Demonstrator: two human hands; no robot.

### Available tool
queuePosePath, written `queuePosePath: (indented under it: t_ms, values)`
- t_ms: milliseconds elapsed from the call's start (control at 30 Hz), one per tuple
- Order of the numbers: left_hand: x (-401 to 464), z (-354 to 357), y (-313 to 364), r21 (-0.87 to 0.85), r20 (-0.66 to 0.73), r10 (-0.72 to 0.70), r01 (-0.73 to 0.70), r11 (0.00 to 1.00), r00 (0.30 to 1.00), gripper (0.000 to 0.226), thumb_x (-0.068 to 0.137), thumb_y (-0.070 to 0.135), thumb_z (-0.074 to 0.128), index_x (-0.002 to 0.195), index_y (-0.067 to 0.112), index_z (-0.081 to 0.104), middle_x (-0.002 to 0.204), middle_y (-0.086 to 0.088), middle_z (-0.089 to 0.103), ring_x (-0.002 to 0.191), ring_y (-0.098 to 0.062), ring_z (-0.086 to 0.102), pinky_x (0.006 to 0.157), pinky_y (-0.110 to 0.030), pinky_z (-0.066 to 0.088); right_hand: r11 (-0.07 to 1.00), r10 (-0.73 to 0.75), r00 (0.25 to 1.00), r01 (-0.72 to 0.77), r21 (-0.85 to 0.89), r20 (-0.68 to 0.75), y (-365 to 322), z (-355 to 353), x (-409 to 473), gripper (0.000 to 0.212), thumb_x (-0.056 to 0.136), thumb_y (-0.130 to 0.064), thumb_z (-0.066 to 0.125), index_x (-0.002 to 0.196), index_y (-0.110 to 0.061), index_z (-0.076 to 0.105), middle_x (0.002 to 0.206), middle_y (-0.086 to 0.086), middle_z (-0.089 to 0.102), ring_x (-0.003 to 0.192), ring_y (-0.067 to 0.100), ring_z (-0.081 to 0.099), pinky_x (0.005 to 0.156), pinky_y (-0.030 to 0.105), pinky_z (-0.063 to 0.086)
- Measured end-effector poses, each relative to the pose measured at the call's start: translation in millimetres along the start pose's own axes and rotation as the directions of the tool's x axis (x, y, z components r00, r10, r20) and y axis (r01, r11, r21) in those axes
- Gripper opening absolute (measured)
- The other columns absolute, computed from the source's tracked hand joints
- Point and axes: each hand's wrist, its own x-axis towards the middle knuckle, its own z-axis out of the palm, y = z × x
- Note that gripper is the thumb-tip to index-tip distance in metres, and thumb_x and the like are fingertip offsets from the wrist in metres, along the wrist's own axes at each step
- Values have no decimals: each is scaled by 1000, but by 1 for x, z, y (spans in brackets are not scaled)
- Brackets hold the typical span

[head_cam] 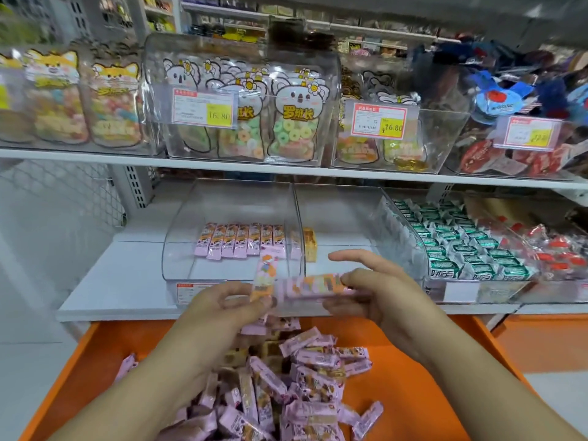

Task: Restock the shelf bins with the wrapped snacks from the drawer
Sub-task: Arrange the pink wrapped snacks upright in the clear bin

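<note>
Left hand [222, 308] pinched one pink wrapped snack bar [264, 276] upright, right hand [372, 289] gripped another [318, 284] crosswise, both above the orange drawer [423, 370] near the clear bin [232, 237]; they looked light, slick-filmed, probably crushable, best held mid-body.

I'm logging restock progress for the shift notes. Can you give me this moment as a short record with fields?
left hand: pinches one upright pink snack bar
right hand: holds a stack of pink bars lying sideways
target bin: clear bin on the lower shelf, one row of pink bars at the back, front part bare
supply: orange drawer below, a pile of pink bars inside
neighbour bin: green-wrapped snacks, nearly full
</note>
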Motion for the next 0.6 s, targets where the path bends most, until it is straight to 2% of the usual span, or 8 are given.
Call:
queuePosePath:
  t_ms: [67,133,200,267,333,400,467,600]
  values:
    - [2,-3,3,-73,-25,13,-14,997,1000,32,86,18,81,114,9,67,102,-4,81,89,-15,78,82,-43,65,987,54,999,-54,151,1,3,2,3,23,94,14,53,109,4,67,102,36,72,94,54,73,84,48,65]
    - [1,-2,4,-103,-4,14,-14,995,1000,33,86,19,81,114,8,68,104,-4,81,92,-16,78,85,-43,64,980,77,997,-78,182,12,8,10,4,16,92,14,57,101,3,64,102,40,70,97,54,73,90,51,63]
    - [0,2,2,-122,27,7,-4,993,1000,33,88,20,80,115,7,67,104,-6,81,96,-23,78,93,-48,61,998,42,999,-43,36,28,16,19,2,11,87,3,71,96,0,65,94,37,72,89,48,74,93,54,55]
    - [-2,6,-1,-125,34,5,0,992,999,32,88,19,80,114,6,67,102,-12,80,97,-28,78,93,-48,61,996,4,998,1,-87,60,25,29,-2,19,84,-8,81,93,-1,66,82,29,71,74,37,72,86,45,52]
    - [-5,9,-3,-111,39,10,-6,994,999,30,89,16,79,114,6,67,100,-13,80,96,-29,78,93,-49,60,992,-2,998,10,-129,60,30,37,-5,21,89,-6,80,98,4,63,78,16,71,69,28,73,73,32,54]
    - [-8,9,-3,-101,44,6,-2,995,999,28,89,13,78,113,7,66,100,-13,80,97,-31,78,96,-51,59,990,-6,999,13,-143,45,31,43,-11,21,90,0,78,104,4,62,84,10,72,66,24,73,63,24,54]
    - [-9,6,-3,-86,55,2,3,996,998,28,87,11,80,112,7,69,101,-13,80,98,-32,77,97,-54,58,992,-2,999,8,-123,46,30,46,-14,25,88,4,78,109,1,64,96,14,72,66,24,74,59,22,54]
    - [-13,-2,4,18,104,5,-7,1000,995,28,87,6,81,113,13,74,101,-8,81,94,-29,79,91,-51,60,974,7,996,14,-224,91,29,48,-14,37,86,1,82,116,-17,71,107,12,70,82,28,72,71,23,57]
